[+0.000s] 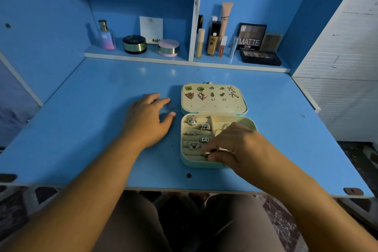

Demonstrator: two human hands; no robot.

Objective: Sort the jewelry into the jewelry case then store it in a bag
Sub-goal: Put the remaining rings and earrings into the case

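Jewelry case (pixel 194 164) lies open on the blue table (pixel 98 112), near the front edge: rounded mint-green shell, cream velvety lining. Its lid (pixel 214 107) lies flat on the far side and is pierced with small holes; pinned there are two green studs (pixel 189 88) and several gold-toned earrings. The base holds padded ring rolls carrying silver rings (pixel 192 120). The right hand (pixel 235 145) covers the base's right compartments, fingers curled and pinching a small ring (pixel 209 153) over the nearest rolls. The left hand (pixel 147 122) rests flat on the table just beside the case, fingers relaxed and slightly apart. On the shelf (pixel 143 56) behind stand a perfume bottle (pixel 106 36), round jars and an eyeshadow palette (pixel 252 37).
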